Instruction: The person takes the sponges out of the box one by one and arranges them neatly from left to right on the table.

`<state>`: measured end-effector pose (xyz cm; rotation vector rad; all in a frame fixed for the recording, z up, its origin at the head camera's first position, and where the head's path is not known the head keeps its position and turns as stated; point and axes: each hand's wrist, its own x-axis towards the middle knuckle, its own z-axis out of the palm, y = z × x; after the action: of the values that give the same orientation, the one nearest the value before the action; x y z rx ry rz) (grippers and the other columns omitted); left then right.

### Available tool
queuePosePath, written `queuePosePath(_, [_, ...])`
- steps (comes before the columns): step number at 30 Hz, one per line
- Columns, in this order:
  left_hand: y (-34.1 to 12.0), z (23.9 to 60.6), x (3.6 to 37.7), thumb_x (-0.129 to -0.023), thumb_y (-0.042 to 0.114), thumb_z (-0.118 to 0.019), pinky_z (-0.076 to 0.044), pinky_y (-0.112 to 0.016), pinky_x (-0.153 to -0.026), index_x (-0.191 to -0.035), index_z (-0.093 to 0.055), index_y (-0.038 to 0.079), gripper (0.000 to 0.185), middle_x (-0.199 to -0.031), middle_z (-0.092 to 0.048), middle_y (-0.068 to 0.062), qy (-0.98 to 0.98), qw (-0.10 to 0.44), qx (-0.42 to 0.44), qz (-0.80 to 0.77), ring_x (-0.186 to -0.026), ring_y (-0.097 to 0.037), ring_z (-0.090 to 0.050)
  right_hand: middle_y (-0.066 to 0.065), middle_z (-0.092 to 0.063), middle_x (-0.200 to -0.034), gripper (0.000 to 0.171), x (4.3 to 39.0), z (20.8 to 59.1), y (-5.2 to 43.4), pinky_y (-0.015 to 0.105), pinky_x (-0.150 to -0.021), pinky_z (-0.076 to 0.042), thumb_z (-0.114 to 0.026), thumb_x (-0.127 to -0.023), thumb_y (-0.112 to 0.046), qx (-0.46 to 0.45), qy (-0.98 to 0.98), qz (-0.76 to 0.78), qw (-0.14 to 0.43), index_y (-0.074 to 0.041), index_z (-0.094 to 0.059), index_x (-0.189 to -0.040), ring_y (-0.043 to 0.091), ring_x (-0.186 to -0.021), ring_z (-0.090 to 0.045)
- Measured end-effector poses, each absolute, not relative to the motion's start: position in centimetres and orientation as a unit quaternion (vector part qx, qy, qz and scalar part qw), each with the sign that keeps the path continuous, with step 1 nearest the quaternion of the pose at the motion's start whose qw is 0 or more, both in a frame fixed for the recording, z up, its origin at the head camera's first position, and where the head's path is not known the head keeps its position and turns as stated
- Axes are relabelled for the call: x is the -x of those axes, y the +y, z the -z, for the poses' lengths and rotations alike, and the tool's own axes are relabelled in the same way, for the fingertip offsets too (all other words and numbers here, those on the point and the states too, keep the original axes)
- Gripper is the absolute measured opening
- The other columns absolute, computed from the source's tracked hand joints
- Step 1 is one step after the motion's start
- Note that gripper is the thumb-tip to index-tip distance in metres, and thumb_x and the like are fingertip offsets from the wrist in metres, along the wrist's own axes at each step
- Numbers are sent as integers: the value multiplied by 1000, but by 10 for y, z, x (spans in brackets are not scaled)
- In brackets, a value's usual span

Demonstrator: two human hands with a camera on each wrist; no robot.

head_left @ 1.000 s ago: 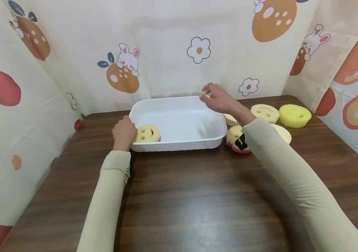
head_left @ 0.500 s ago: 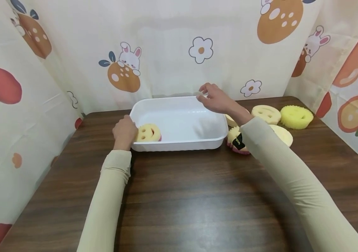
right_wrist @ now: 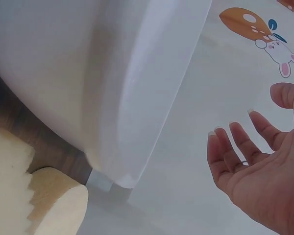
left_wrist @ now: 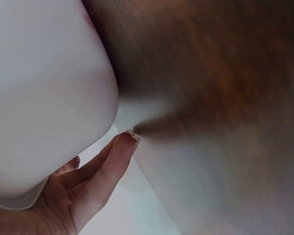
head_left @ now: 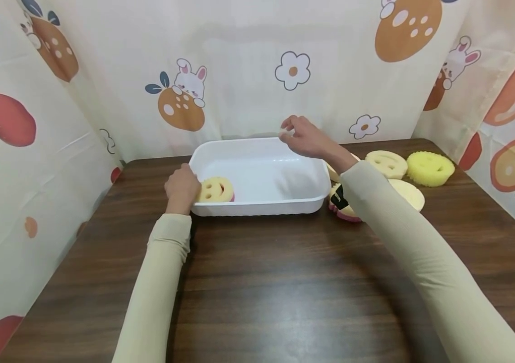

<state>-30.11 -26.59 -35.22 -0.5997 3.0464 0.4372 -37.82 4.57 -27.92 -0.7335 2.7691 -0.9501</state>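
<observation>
On the dark table (head_left: 284, 282), the left hand (head_left: 181, 187) grips the white tub's (head_left: 257, 166) near-left corner, partly hiding a smiley sponge (head_left: 215, 189). Above the far rim, the right hand (head_left: 305, 138) hovers relaxed, its sleeve covering sponges (head_left: 343, 204) beyond.

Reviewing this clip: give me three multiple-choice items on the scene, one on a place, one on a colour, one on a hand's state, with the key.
1. Where is the smiley sponge?
A. inside the white tub, near its left end
B. on the table right of the tub
C. in the right hand

2. What colour is the sponge at far right?
A. pink
B. bright yellow
C. blue

3. How is the right hand?
A. clenched round a sponge
B. flat on the table
C. fingers spread, holding nothing

Key: A, the head view shows it within the tub walls; B, it is plainly yellow; C, the right wrist view shows an empty palm.
</observation>
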Motion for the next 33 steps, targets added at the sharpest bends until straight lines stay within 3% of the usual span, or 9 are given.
queuePosePath(33, [-266,350,303,-103,19,-38,-51,-52,-94,-140,-41,-4,44,-127,-60,-26,968,10,207,-140,-111,-38,-62,17,-37,-151,48,386,279,20,50,-109,-42,-42,-105,-35,258,909,317,86,-8,-38,-144,33,-131,-46])
